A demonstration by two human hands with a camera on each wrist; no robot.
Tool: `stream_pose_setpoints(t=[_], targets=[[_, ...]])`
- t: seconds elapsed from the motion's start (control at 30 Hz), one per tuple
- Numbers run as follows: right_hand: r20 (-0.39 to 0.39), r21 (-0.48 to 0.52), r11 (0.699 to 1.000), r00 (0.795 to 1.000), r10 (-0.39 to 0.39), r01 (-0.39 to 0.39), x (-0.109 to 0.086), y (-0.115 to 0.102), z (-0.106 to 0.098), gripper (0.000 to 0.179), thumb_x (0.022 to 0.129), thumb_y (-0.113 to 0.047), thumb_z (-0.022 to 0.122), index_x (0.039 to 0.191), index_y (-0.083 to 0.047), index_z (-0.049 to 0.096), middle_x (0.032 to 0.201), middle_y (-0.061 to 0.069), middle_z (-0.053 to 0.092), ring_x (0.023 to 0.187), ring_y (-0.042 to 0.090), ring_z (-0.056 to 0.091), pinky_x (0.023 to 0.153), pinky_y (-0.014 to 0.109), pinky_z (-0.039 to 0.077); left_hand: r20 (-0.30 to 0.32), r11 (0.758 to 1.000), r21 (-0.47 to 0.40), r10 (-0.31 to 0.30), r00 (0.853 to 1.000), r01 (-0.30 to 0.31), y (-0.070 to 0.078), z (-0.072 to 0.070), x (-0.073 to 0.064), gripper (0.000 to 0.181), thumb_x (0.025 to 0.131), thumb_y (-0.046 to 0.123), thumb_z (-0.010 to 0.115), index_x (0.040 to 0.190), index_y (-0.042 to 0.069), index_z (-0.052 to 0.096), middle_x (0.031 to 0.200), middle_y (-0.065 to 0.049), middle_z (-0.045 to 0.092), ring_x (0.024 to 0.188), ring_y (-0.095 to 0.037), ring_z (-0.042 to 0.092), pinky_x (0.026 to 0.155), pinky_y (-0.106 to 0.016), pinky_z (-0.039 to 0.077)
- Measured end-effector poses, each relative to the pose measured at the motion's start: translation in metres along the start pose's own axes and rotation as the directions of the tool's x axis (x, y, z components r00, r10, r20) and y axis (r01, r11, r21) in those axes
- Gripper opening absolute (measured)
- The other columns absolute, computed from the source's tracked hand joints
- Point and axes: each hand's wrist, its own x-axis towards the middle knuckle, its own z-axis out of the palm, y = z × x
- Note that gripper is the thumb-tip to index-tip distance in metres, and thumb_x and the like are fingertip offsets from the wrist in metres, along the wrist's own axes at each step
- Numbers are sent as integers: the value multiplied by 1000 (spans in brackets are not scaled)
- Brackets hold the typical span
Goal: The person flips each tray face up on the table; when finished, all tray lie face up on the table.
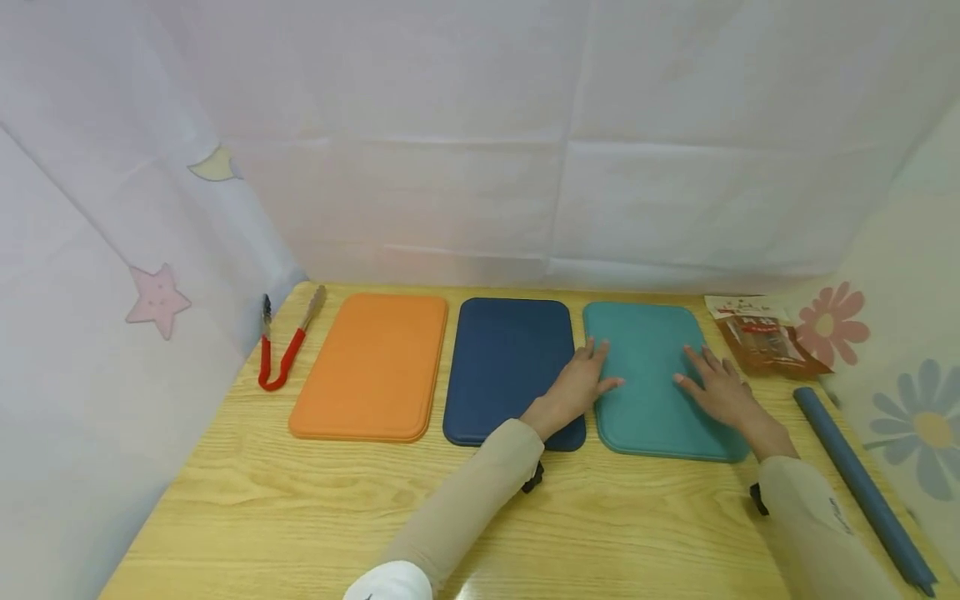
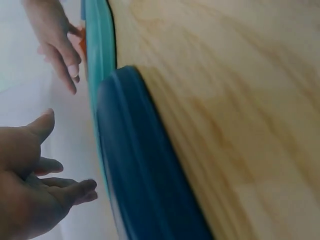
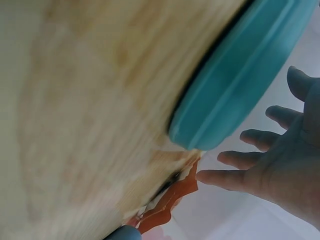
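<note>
A teal rounded rectangular board [image 1: 643,367] lies flat at the right of the row. My right hand [image 1: 722,392] is over its right part, fingers spread and holding nothing; in the right wrist view the fingers [image 3: 242,160] stand apart from the board's rim. My left hand [image 1: 576,383] reaches across the right side of a dark blue board [image 1: 506,358], its fingertips over the teal board's left edge. Seen from the left wrist, that hand [image 2: 35,185] has relaxed fingers, with nothing between them. An orange board [image 1: 375,367] of the same shape sits farther left.
Red-handled tongs [image 1: 285,358] lie open at the table's left edge. A brown-and-white food packet [image 1: 765,337] is at the back right. A long grey-blue roll [image 1: 862,483] runs along the right edge. Pale curtains surround the wooden table [image 1: 300,517] at the back and sides.
</note>
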Motion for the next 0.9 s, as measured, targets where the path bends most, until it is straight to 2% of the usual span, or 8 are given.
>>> stream_pose_setpoints(t=[0.13, 0.3, 0.5, 0.7, 0.9], targets=[[7, 7, 1000, 1000, 8, -8, 4, 1, -1, 73, 102, -48, 38, 154, -1, 15, 151, 38, 3, 131, 65, 3, 90, 83, 12, 17, 998, -50, -24, 1000, 25, 0, 6, 5, 75, 95, 46, 52, 154, 9, 23, 157, -20, 18, 140, -28, 32, 104, -35, 41], [16, 6, 999, 999, 31, -32, 7, 2, 1, 74, 103, -48, 37, 151, 5, 18, 147, 44, 3, 129, 67, 7, 93, 80, 17, 29, 994, -79, -73, 997, 75, 2, 13, 8, 75, 94, 47, 54, 153, 9, 28, 158, -19, 17, 141, -26, 30, 106, -33, 39], [9, 1, 999, 999, 45, -45, 10, 4, 4, 74, 103, -48, 36, 148, 10, 22, 143, 50, 7, 123, 71, 13, 93, 78, 22, 44, 984, -126, -118, 992, 122, 4, 17, 11, 74, 92, 41, 62, 150, 7, 33, 158, -19, 16, 140, -26, 33, 103, -31, 41], [-30, -38, 999, 1000, -5, 4, 17, 8, 2, 71, 102, -41, 46, 144, 13, 30, 136, 51, 24, 121, 69, 23, 94, 74, 26, 46, 980, -133, -145, 988, 149, 4, 19, 15, 70, 88, 33, 70, 146, 5, 41, 158, -18, 18, 140, -24, 33, 103, -28, 41], [-30, -6, 1000, 999, -14, 14, 20, 11, -3, 72, 97, -39, 57, 140, 15, 36, 136, 44, 35, 122, 61, 33, 96, 69, 31, 46, 982, -112, -149, 988, 154, 3, 19, 17, 68, 86, 32, 73, 142, 5, 47, 156, -19, 23, 134, -25, 41, 100, -28, 44]])
